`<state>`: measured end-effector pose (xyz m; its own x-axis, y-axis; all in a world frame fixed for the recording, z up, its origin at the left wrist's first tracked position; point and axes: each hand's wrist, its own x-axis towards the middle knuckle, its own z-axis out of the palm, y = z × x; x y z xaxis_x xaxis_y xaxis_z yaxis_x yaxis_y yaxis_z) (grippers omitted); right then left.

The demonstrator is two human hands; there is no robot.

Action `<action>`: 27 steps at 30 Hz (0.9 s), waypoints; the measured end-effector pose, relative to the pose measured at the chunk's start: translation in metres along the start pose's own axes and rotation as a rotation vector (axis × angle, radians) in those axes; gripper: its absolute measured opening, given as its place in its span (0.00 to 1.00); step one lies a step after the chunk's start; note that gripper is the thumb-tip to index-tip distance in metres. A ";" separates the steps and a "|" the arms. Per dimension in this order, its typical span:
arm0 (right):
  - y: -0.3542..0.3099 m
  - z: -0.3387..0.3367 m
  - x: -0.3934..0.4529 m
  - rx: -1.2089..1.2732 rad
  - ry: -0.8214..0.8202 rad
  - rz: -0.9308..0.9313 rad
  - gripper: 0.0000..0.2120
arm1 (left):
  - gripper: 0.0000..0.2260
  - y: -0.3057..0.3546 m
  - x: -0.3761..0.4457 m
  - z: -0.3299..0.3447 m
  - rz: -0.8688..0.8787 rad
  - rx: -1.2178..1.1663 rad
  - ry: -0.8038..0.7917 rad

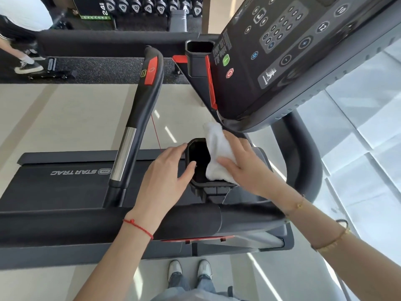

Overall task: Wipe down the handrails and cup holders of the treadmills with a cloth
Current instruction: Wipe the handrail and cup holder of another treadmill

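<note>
A black cup holder [198, 155] opens upward in the middle of the view, below the treadmill console [282, 61]. My right hand [245, 168] presses a white cloth [217, 153] onto the holder's right rim, fingers spread over the cloth. My left hand [171, 168] rests on the holder's left rim, thumb dipping into the opening and fingers straight. A second cup holder [199, 47] sits farther off beside the console. A black handrail [141, 105] with a red panel and a chrome section runs to the left. A thick padded bar [108, 222] crosses below my wrists.
The treadmill belt deck [65, 183] marked STAR TRAC lies at the left. A dumbbell rack [152, 7] stands at the back, and another person's legs and sneakers [28, 66] are at the far left. My own shoes [188, 270] stand on the pale floor below.
</note>
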<state>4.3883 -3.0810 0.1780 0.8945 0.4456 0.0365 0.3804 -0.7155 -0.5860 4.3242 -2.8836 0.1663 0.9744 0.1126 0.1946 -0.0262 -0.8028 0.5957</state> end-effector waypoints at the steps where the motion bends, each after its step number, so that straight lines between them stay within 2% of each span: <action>1: -0.002 0.004 -0.009 0.037 0.015 0.047 0.31 | 0.23 -0.001 0.001 0.000 0.003 -0.001 -0.001; 4: -0.007 0.013 -0.015 0.043 0.054 0.120 0.33 | 0.24 -0.004 0.003 0.000 0.009 -0.008 -0.015; 9: -0.009 0.007 0.014 0.042 0.042 0.174 0.28 | 0.26 -0.007 0.000 0.001 0.016 -0.024 -0.032; 13: -0.012 0.017 -0.025 0.138 0.085 0.215 0.31 | 0.26 -0.010 -0.002 0.003 0.016 -0.044 -0.041; 16: -0.010 0.019 -0.038 0.156 0.094 0.218 0.22 | 0.26 -0.010 -0.002 0.004 0.009 -0.060 -0.048; 21: -0.012 -0.002 -0.005 0.077 -0.013 0.205 0.26 | 0.25 -0.012 -0.003 0.003 0.018 -0.076 -0.062; 27: -0.010 -0.027 -0.047 0.078 -0.175 0.181 0.29 | 0.24 -0.011 -0.005 0.001 0.029 -0.092 -0.081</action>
<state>4.3488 -3.1091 0.2043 0.8896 0.4050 -0.2111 0.1922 -0.7513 -0.6314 4.3199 -2.8755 0.1581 0.9876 0.0395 0.1519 -0.0717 -0.7473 0.6606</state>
